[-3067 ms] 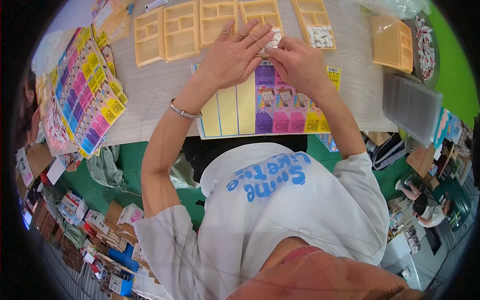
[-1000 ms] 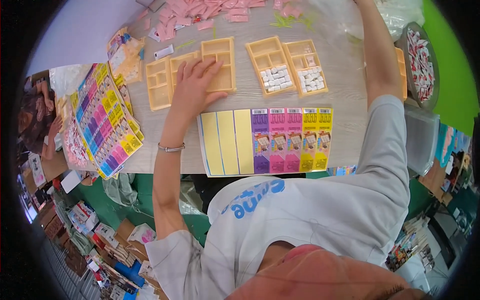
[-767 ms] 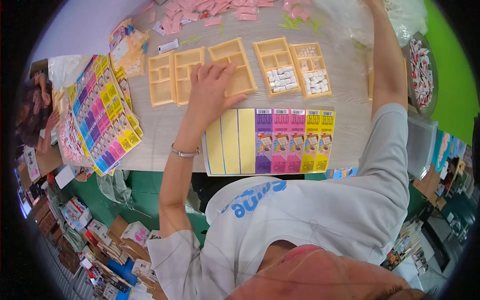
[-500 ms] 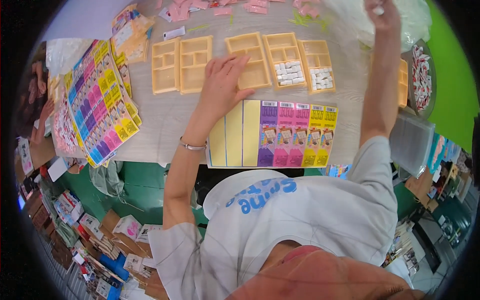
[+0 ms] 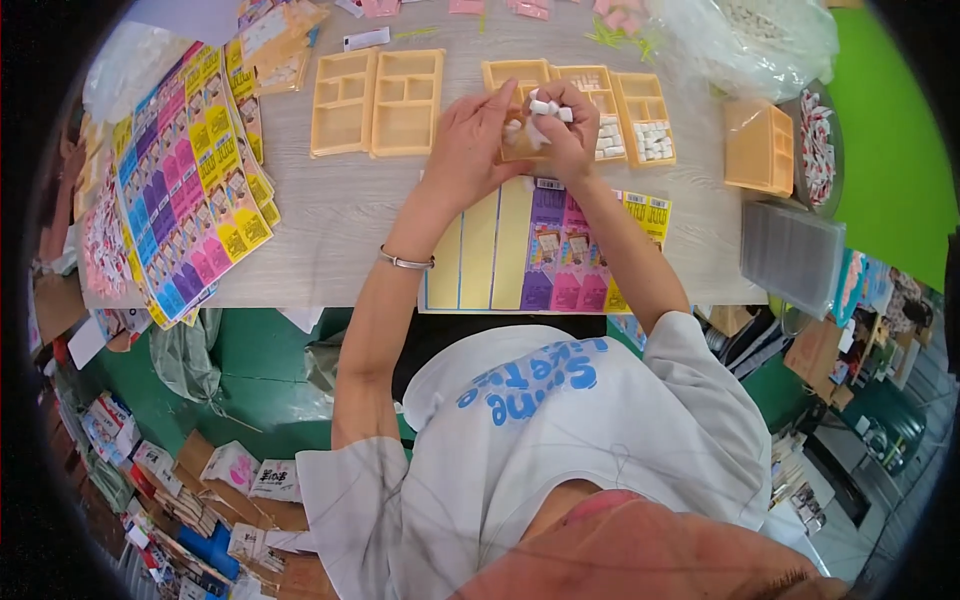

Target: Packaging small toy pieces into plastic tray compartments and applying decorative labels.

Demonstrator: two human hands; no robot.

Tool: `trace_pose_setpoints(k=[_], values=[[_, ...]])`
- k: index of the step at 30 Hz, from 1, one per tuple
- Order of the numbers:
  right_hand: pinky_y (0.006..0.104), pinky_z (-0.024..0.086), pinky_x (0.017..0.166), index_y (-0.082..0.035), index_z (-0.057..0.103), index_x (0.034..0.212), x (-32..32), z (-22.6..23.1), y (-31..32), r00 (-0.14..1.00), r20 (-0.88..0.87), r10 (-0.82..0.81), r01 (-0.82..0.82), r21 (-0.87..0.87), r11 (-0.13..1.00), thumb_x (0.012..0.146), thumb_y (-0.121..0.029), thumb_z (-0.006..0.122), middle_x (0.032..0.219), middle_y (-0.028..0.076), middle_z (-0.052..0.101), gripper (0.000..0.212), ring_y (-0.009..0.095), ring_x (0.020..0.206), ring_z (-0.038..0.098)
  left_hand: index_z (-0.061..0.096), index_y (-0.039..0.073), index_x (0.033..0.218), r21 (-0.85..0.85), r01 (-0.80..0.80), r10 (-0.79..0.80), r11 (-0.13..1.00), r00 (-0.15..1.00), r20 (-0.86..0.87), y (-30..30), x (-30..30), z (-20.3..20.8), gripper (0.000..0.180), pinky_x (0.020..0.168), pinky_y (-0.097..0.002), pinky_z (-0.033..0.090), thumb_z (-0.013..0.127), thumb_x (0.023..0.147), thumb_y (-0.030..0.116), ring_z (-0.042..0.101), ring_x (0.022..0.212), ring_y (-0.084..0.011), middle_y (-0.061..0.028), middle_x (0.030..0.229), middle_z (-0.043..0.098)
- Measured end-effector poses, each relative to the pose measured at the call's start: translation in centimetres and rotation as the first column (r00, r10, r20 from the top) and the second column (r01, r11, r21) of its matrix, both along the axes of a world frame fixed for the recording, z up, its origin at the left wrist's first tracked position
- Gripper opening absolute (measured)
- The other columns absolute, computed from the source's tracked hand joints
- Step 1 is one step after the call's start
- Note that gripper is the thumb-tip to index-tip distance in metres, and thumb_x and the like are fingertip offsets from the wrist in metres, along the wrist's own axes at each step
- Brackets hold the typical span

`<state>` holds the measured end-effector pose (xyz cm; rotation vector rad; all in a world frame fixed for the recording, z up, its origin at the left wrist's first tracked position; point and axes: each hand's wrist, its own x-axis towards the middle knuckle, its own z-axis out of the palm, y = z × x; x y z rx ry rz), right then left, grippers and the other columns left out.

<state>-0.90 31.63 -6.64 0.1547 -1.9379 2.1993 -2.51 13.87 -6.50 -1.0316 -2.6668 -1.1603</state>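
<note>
My right hand [image 5: 565, 130] is closed around several small white blocks [image 5: 548, 108] over a beige compartment tray [image 5: 515, 72]. A few white pieces show between my hands, low in that tray. My left hand [image 5: 468, 140] grips the tray's left side, its thumb along the near edge; my hands hide most of the tray. To its right, two similar trays [image 5: 645, 95] carry white blocks in their near compartments. Left of my hands lie two trays [image 5: 408, 103] with bare compartments. A printed card sheet [image 5: 508, 250] in yellow, purple and pink lies just below my hands, partly under my right forearm.
Colourful printed sheets [image 5: 190, 170] are piled at the left. A clear bag of white pieces [image 5: 750, 45] sits at the far right, above stacked beige trays [image 5: 757, 150] and a round container of red-and-white packets [image 5: 818, 150]. Pink packets [image 5: 530, 8] lie at the far edge.
My right hand has come from the bag at the far right to the middle tray, bringing white blocks. My left hand remains at that tray, shifted slightly.
</note>
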Motion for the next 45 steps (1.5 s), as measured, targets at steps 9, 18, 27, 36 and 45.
trace_pose_setpoints(k=[9, 18, 27, 36, 45], values=[[0.0256, 0.041, 0.068, -0.004, 0.056, 0.071, -0.3, 0.9, -0.5, 0.994, -0.107, 0.002, -0.001, 0.009, 1.000, 0.087, -0.010, 0.053, 0.081, 0.010, 0.063, 0.017, 0.011, 0.076, 0.053, 0.032, 0.007, 0.155, 0.071, 0.004, -0.005, 0.997, 1.000, 0.001, 0.0, 0.3, -0.2, 0.109, 0.111, -0.0448, 0.036, 0.090, 0.067, 0.030, 0.050, 0.130, -0.0306, -0.0091, 0.132, 0.062], [0.0222, 0.026, 0.050, -0.011, 0.050, 0.069, -0.1, 4.7, 2.6, 0.940, 0.307, -0.149, 0.194, -0.121, 0.974, 0.095, -0.016, 0.060, 0.063, -0.001, 0.048, 0.028, 0.007, 0.053, 0.036, 0.062, 0.008, 0.129, -0.101, -0.190, 0.181, 0.976, 0.979, -0.099, -2.5, 1.8, 2.8, 0.054, 0.095, -0.0438, 0.047, 0.080, 0.079, 0.021, 0.058, 0.113, -0.0284, -0.0072, 0.114, 0.064], [0.0298, 0.046, 0.059, -0.007, 0.062, 0.108, 2.3, 5.2, 3.6, 0.998, 0.033, -0.056, 0.015, 0.729, 0.685, 0.092, -0.009, 0.068, 0.073, 0.004, 0.057, 0.018, 0.014, 0.063, 0.055, 0.070, 0.008, 0.097, -0.067, -0.240, 0.236, 0.968, 0.970, -0.058, -2.2, 2.3, 1.9, 0.011, 0.079, -0.0395, 0.053, 0.071, 0.087, 0.011, 0.065, 0.090, -0.0268, -0.0064, 0.095, 0.067], [0.0381, 0.054, 0.078, -0.007, 0.068, 0.113, 1.0, 3.0, 2.2, 0.983, -0.068, 0.169, -0.047, 0.802, 0.596, 0.083, -0.007, 0.077, 0.099, 0.010, 0.066, 0.031, 0.027, 0.089, 0.066, 0.072, 0.008, 0.095, 0.171, -0.281, 0.273, 0.944, 0.959, 0.069, 0.2, 1.2, 2.7, 0.012, 0.075, -0.0388, 0.055, 0.074, 0.084, 0.011, 0.067, 0.086, -0.0276, -0.0078, 0.091, 0.069], [0.0353, 0.054, 0.068, -0.007, 0.075, 0.102, 0.5, 3.9, 4.0, 0.995, -0.080, -0.053, 0.095, 0.773, 0.628, 0.086, -0.014, 0.078, 0.089, 0.008, 0.068, 0.018, 0.021, 0.075, 0.064, 0.073, 0.010, 0.109, -0.116, -0.158, 0.125, 0.981, 0.960, -0.249, -0.1, 1.8, 1.8, 0.025, 0.100, -0.0438, 0.044, 0.074, 0.086, 0.021, 0.060, 0.114, -0.0253, -0.0031, 0.116, 0.069]])
